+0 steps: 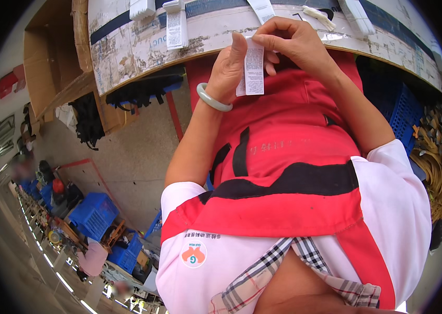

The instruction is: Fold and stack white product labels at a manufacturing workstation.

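A small stack of white printed labels (254,70) hangs in front of my red apron, just off the table's near edge. My left hand (227,70) grips it from the side with the thumb pointing up; a pale bangle circles that wrist. At the top end of the labels, my right hand (296,46) pinches with thumb and forefinger, its other fingers curled behind. How many labels lie between the fingers is too small to tell. Beyond my hands, another strip of white labels (262,9) lies on the worn table (210,26).
Further label bundles (176,26) lie left on the table, and a white bundle (357,17) lies right, near a pale bunch of cord (319,17). An open cardboard box (53,47) stands left. Blue crates (94,214) and a person in pink (93,258) are behind. Brown straps (438,157) hang right.
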Available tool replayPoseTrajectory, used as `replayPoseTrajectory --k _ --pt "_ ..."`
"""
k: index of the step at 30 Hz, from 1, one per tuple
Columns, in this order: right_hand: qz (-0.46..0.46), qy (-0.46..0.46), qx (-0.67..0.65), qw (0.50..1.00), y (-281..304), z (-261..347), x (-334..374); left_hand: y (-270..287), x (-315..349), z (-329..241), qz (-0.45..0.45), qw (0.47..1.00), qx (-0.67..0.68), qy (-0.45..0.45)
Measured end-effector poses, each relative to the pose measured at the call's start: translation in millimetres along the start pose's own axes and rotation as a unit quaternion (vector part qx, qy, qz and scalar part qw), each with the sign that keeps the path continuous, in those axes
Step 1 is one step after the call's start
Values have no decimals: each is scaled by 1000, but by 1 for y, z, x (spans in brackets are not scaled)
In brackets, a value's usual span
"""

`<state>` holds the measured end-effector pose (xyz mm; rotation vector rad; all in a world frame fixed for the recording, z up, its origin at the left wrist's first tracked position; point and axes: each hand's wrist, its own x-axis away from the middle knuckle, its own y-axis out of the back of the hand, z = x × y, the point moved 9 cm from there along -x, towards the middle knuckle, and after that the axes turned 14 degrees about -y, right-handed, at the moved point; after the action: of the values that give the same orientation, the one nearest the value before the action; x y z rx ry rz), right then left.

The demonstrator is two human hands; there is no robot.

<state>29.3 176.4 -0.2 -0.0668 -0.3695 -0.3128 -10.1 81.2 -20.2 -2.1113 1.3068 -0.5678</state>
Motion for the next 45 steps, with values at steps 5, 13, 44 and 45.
replayPoseTrajectory --k 5,13,44,45 --pt "-7 -25 -33 999 -4 -10 3 17 7 13 6 998 -59 24" --pt "-68 80 111 988 2 1 9 19 10 19 5 998 -46 38" --pt "8 125 223 967 -12 32 24 13 22 15 -21 992 -118 49" --pt "11 132 217 967 -11 28 24 13 23 15 -20 992 -118 50"
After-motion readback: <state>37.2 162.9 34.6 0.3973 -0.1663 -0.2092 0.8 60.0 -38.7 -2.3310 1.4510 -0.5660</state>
